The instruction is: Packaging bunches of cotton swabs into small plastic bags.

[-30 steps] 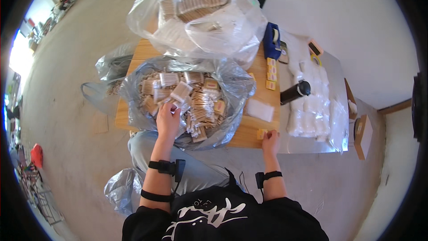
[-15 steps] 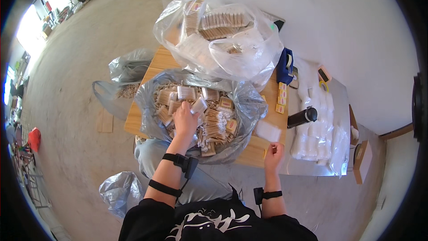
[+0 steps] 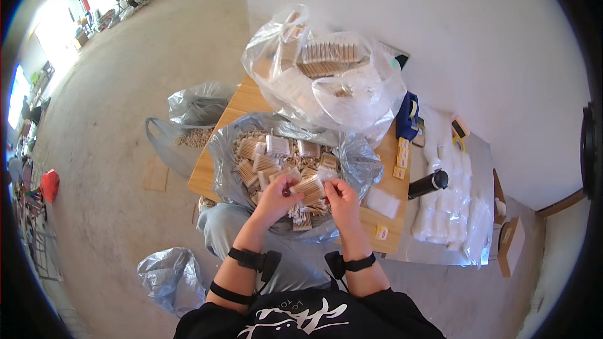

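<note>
Above the open grey plastic bag [image 3: 227, 182], a clear-wrapped pack of cotton swabs [image 3: 308, 191] is between my two hands. My left hand [image 3: 276, 199] is closed on the pack's left side. At its right end, the fingers of my right hand [image 3: 343, 201] pinch the clear wrapper. Below them the bag holds loose cotton swabs [image 3: 301, 209] and several more wrapped packs, among them a pack [image 3: 277, 145] near the far side. My hands partly hide the swabs underneath.
Beyond stands a clear bag [image 3: 358, 103] of swab packs. To the right are a blue tape dispenser [image 3: 407, 116], small yellow labels [image 3: 401, 160], a stack of clear sleeves [image 3: 382, 203], a black bottle [image 3: 428, 184] and bundled plastic sleeves [image 3: 443, 207]. A grey bag [image 3: 173, 279] lies on the floor.
My right hand has moved left from the table's right side to the pack. My left hand has lifted a pack and drawn it nearer. The whole view has shifted slightly.
</note>
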Motion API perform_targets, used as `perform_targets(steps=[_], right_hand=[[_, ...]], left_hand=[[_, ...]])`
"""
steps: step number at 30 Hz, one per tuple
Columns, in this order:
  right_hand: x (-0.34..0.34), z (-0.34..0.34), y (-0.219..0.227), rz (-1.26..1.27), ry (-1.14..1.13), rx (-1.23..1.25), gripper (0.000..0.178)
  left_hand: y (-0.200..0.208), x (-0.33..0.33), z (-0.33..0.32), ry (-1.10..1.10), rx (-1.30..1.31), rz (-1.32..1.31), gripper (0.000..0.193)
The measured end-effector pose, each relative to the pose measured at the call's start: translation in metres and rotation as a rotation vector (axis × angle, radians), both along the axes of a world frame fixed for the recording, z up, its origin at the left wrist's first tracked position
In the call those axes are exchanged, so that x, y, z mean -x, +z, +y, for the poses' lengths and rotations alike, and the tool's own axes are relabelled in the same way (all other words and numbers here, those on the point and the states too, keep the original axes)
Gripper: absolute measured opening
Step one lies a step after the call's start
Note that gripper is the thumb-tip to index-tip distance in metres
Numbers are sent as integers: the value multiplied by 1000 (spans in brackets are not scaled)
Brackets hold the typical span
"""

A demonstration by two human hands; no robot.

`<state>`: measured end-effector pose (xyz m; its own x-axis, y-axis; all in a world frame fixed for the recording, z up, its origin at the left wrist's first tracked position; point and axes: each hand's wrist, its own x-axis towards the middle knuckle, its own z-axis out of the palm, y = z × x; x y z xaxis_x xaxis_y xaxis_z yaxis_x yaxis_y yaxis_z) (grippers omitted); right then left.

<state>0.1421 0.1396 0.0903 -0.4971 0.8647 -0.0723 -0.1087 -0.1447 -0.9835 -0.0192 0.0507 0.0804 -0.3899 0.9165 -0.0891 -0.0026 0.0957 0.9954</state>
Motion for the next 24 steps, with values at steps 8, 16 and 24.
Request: perform_targets(steps=[8,16,24], right_hand=[[2,-24,17,-349,-193,-890,6],[5,-34,10,-396,-99,-1078,12],[1,-45,18,-393,-48,-843,20]], left_hand=[[8,-28,-8,1,55,242,29],[-3,-33,-5,-10,145,-152,28],[-1,-35,-10,33,28,71,13]])
